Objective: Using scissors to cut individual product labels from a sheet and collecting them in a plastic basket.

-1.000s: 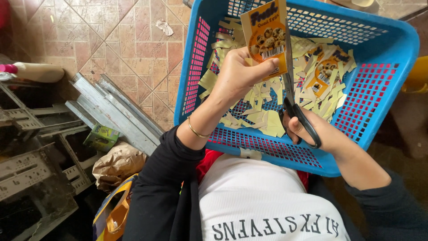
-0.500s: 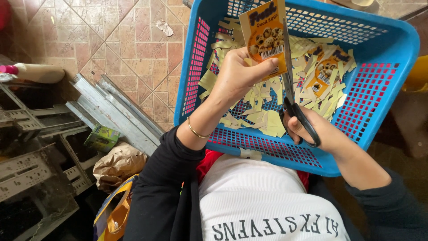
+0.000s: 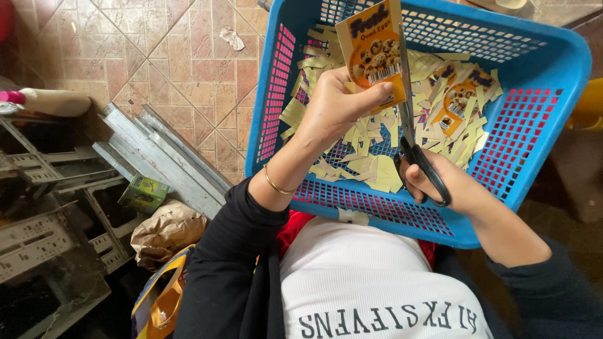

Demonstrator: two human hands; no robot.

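Black-handled steel scissors (image 3: 414, 135) in the right hand (image 3: 455, 185) have crept farther up the yellow printed card label (image 3: 372, 53) (blades nearly closed); the left hand (image 3: 336, 103) pinches it over the blue plastic basket (image 3: 568, 75).

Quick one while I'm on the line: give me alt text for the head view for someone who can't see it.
Seen from above, a person's left hand holds a yellow printed card upright while the right hand runs black-handled scissors along the card's right edge. Below, a blue plastic basket on the lap holds pale yellow paper strips and more cards. Metal rails lie on the tiled floor at left.
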